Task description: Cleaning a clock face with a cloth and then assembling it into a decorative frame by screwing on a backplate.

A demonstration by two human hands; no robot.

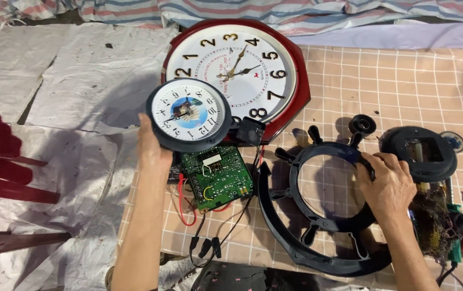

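My left hand (151,148) holds up a small round clock (188,114) with a white face and dark rim, gripping its lower left edge; the dial is turned upside down. My right hand (386,183) rests on the right side of a black ship's-wheel-shaped clock frame (317,156), fingers curled over its ring. A black curved stand piece (296,245) lies along the frame's lower left. A green circuit board (218,178) with red and black wires lies between my hands.
A large octagonal dark red wall clock (237,70) lies at the back on the checked cloth (393,81). A black round housing (425,153) sits right of my right hand, above tangled wires (433,223). Red chair legs (5,178) stand at left.
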